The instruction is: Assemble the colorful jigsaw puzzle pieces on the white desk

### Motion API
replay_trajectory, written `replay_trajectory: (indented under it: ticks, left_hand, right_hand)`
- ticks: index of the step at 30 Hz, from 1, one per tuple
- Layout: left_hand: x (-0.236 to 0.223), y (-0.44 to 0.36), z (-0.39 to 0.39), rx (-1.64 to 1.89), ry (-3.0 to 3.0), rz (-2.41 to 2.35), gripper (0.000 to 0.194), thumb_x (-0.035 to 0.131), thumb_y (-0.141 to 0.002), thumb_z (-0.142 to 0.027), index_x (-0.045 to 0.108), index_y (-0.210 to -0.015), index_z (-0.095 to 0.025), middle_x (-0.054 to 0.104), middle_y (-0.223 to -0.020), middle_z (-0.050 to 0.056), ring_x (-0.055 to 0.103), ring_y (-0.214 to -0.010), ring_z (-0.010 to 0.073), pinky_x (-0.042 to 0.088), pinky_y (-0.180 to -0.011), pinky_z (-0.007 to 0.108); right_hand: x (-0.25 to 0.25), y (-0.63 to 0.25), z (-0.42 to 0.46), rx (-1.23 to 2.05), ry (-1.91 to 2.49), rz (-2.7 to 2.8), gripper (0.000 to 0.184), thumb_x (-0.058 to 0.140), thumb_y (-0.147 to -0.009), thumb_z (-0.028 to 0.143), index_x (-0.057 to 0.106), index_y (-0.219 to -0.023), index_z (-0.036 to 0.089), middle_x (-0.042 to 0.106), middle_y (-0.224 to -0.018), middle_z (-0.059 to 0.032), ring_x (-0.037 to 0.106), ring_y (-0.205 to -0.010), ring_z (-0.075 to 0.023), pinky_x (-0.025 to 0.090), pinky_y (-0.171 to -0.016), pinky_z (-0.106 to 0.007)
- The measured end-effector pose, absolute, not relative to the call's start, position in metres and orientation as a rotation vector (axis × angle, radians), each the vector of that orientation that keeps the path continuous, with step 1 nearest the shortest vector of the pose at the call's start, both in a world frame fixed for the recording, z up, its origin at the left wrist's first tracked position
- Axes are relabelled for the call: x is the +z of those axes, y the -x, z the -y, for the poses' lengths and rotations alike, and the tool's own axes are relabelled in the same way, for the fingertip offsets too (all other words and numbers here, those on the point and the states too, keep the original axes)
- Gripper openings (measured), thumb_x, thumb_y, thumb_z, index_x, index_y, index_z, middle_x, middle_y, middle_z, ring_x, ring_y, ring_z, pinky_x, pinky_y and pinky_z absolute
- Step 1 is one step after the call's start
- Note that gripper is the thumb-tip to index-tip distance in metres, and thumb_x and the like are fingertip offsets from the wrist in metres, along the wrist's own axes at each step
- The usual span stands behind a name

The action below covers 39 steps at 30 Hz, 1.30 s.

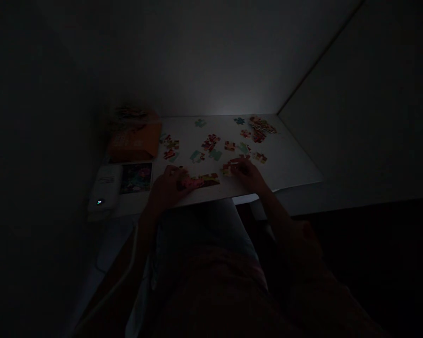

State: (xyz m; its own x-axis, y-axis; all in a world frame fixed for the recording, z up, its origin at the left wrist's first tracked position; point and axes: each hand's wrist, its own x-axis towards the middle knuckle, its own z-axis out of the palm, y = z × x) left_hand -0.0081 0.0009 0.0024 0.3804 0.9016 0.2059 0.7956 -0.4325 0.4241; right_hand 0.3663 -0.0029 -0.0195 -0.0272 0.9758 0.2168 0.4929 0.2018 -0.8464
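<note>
In dim light, a joined strip of jigsaw puzzle pieces (pixel 210 180) lies along the front edge of the white table (pixel 285 171). My left hand (pixel 166 188) rests at the strip's left end, its fingers curved over the pieces and apart. To the right of the strip, my right hand (pixel 247 173) pinches a single puzzle piece (pixel 227 169) at the table surface, with a small gap between it and the strip. Just beyond the hands lie loose pieces, among them a pale green puzzle piece (pixel 197 156) and a reddish joined cluster (pixel 210 142).
An orange box (pixel 136 143) stands at the back left. Before it are a dark colourful picture card (pixel 137 177) and a white device with a lit display (pixel 105 188). A heap of puzzle pieces (pixel 262 126) sits at the back right. Walls border the table behind and right.
</note>
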Motion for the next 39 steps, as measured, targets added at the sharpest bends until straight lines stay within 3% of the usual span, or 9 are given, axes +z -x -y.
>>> replay_trajectory:
  ticks: [8,14,20,29,39]
  left_hand:
    - [-0.001,0.012,-0.002,0.620,-2.396,-1.503,0.064,0.078,-0.105,-0.064,0.073,-0.155,-0.023,0.064,-0.150,0.017,0.075,-0.123,0.0335,0.064,-0.107,0.048]
    - [-0.002,0.013,-0.001,0.612,-2.401,-1.525,0.066,0.077,-0.105,-0.065,0.075,-0.155,-0.023,0.063,-0.150,0.018,0.075,-0.124,0.0350,0.065,-0.106,0.049]
    - [-0.002,0.013,0.000,0.634,-2.403,-1.525,0.064,0.078,-0.105,-0.064,0.074,-0.155,-0.024,0.064,-0.148,0.017,0.075,-0.126,0.0333,0.064,-0.107,0.046]
    - [-0.010,0.015,-0.004,0.686,-2.431,-1.502,0.064,0.082,-0.103,-0.063,0.074,-0.153,-0.024,0.064,-0.146,0.016,0.077,-0.118,0.0335,0.067,-0.102,0.047]
    - [-0.009,0.013,-0.002,0.722,-2.436,-1.496,0.062,0.082,-0.104,-0.063,0.075,-0.152,-0.025,0.065,-0.145,0.016,0.076,-0.126,0.0349,0.066,-0.107,0.049]
  right_hand:
    - [-0.017,-0.347,0.012,0.773,1.467,1.743,0.046,0.070,-0.104,0.063,0.083,-0.128,0.026,0.077,-0.090,-0.0032,0.064,-0.072,-0.0212,0.049,-0.071,-0.037]
    - [-0.024,-0.347,0.012,0.594,1.469,1.820,0.040,0.068,-0.106,0.054,0.083,-0.127,0.024,0.083,-0.103,-0.0083,0.071,-0.081,-0.0232,0.056,-0.080,-0.039]
    - [-0.031,-0.348,0.012,0.401,1.433,1.918,0.036,0.070,-0.108,0.048,0.086,-0.129,0.023,0.079,-0.118,-0.0120,0.074,-0.093,-0.0248,0.059,-0.089,-0.041]
    - [-0.027,-0.346,0.016,0.379,1.430,1.987,0.030,0.076,-0.112,0.044,0.089,-0.134,0.027,0.076,-0.122,-0.0108,0.074,-0.093,-0.0235,0.060,-0.091,-0.041]
    - [-0.032,-0.347,0.015,0.303,1.480,2.040,0.032,0.079,-0.111,0.043,0.089,-0.138,0.029,0.073,-0.127,-0.0117,0.074,-0.096,-0.0250,0.062,-0.095,-0.045]
